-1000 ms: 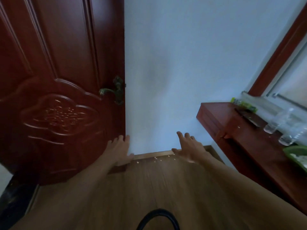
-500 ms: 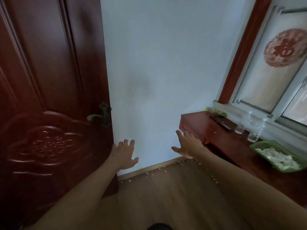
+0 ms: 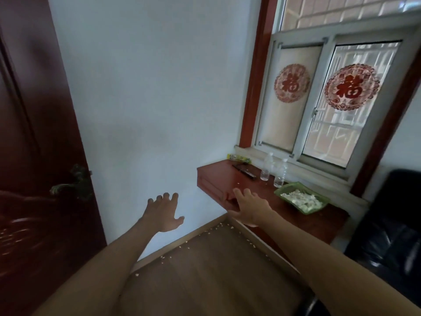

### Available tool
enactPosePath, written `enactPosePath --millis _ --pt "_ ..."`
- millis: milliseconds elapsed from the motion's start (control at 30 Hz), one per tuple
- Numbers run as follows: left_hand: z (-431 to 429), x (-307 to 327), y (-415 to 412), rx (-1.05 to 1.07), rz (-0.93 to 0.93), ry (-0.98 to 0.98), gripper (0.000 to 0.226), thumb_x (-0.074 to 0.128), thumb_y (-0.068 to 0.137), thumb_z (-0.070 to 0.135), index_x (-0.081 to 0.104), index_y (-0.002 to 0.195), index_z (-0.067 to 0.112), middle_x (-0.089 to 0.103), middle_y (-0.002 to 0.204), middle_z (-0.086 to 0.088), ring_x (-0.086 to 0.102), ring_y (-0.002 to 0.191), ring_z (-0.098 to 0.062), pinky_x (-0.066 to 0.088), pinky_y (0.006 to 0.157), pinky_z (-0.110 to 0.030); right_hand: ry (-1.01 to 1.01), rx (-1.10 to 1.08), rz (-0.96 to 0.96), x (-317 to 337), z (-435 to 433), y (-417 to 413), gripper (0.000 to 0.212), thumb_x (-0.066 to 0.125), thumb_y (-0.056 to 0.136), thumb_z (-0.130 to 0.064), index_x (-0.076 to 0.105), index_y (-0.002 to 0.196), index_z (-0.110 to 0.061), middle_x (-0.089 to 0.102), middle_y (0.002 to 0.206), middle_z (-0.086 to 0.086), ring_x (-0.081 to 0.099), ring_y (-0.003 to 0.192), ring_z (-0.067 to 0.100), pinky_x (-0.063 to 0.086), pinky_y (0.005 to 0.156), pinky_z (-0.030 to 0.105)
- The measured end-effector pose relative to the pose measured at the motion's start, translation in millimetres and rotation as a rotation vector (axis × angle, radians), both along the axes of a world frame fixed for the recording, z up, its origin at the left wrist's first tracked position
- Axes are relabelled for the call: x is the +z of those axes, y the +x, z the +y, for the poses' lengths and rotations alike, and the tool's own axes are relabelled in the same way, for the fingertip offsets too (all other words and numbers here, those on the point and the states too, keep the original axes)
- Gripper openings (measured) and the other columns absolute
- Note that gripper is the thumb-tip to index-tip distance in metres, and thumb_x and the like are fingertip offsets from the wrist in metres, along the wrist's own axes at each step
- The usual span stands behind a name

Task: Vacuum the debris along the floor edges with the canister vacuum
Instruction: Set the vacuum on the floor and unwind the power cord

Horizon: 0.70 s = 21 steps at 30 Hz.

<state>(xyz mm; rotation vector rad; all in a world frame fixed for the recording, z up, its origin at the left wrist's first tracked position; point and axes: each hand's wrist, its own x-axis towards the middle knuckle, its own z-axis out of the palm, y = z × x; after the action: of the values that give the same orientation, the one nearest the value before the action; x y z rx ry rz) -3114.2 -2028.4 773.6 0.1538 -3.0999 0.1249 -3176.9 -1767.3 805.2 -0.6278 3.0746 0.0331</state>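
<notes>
Small white debris (image 3: 182, 245) lies scattered on the wooden floor (image 3: 211, 274) along the skirting of the white wall and into the corner under the red shelf. My left hand (image 3: 164, 213) is stretched out in front of the wall, fingers spread, holding nothing. My right hand (image 3: 249, 207) reaches forward near the front edge of the red shelf (image 3: 218, 176), fingers apart and empty. No vacuum or hose is in view.
A dark red door (image 3: 41, 156) with a lever handle (image 3: 73, 185) stands at the left. On the shelf sit two water bottles (image 3: 273, 172), a remote and a green tray (image 3: 301, 197) of white bits. A black chair (image 3: 387, 236) is at the right, under the window.
The view has swung up and to the right, bringing the window, shelf and chair into sight. The black hose seen at the bottom a second ago is out of view. Both hands stay outstretched and empty.
</notes>
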Motion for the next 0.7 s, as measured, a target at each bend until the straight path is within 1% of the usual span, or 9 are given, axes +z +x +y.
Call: enactPosePath --millis 100,200,333,467,600,700 --pt "39.8 7.5 4.0 -0.062 0.016 -0.054 0.081 0.044 0.089 0.066 0.023 0.149 0.016 0.041 0.147 -0.011 0.047 0.132 -0.031 0.038 0.108 -0.046 0.03 -0.054 0.001 3.6 43.3 21.4 0.084 0.048 0.094 -0.061 0.01 0.156 -0.02 0.027 0.155 0.015 0.038 0.138 0.037 0.043 0.105 0.051" --pt "77.8 9.8 13.2 -0.118 0.03 -0.076 0.08 0.043 0.089 0.066 0.024 0.149 0.018 0.041 0.149 -0.009 0.046 0.133 -0.03 0.038 0.108 -0.045 0.035 -0.104 -0.004 7.4 82.4 40.4 0.084 0.048 0.093 -0.062 0.01 0.156 -0.02 0.027 0.155 0.015 0.037 0.138 0.038 0.042 0.105 0.051" --pt "122.0 7.8 32.5 -0.207 0.03 -0.105 0.075 0.046 0.091 0.061 0.026 0.148 0.017 0.044 0.143 -0.009 0.049 0.128 -0.029 0.04 0.105 -0.045 0.017 -0.144 -0.003 7.8 122.2 65.5 0.083 0.049 0.093 -0.061 0.012 0.155 -0.02 0.029 0.153 0.016 0.038 0.137 0.039 0.043 0.103 0.052" --pt "154.3 5.3 41.9 -0.262 0.021 -0.126 0.076 0.047 0.089 0.062 0.028 0.147 0.017 0.048 0.139 -0.009 0.052 0.123 -0.029 0.044 0.102 -0.044 0.009 -0.179 -0.013 -2.2 152.4 91.0 0.081 0.047 0.094 -0.061 0.012 0.155 -0.02 0.028 0.154 0.016 0.038 0.136 0.038 0.044 0.101 0.052" --pt "181.7 8.9 39.3 -0.328 0.035 -0.126 0.074 0.048 0.089 0.061 0.031 0.146 0.017 0.05 0.137 -0.01 0.053 0.122 -0.029 0.043 0.101 -0.045 0.01 -0.25 -0.021 -8.9 184.3 108.2 0.079 0.047 0.094 -0.06 0.014 0.154 -0.02 0.03 0.153 0.015 0.041 0.134 0.038 0.045 0.099 0.052" --pt "199.3 7.0 32.6 -0.41 0.042 -0.083 0.067 0.052 0.09 0.056 0.035 0.14 0.017 0.05 0.136 -0.01 0.052 0.123 -0.029 0.041 0.102 -0.047 0.01 -0.333 -0.045 -15.6 205.8 115.6 0.079 0.047 0.094 -0.06 0.015 0.154 -0.02 0.032 0.151 0.015 0.043 0.132 0.037 0.046 0.098 0.051"
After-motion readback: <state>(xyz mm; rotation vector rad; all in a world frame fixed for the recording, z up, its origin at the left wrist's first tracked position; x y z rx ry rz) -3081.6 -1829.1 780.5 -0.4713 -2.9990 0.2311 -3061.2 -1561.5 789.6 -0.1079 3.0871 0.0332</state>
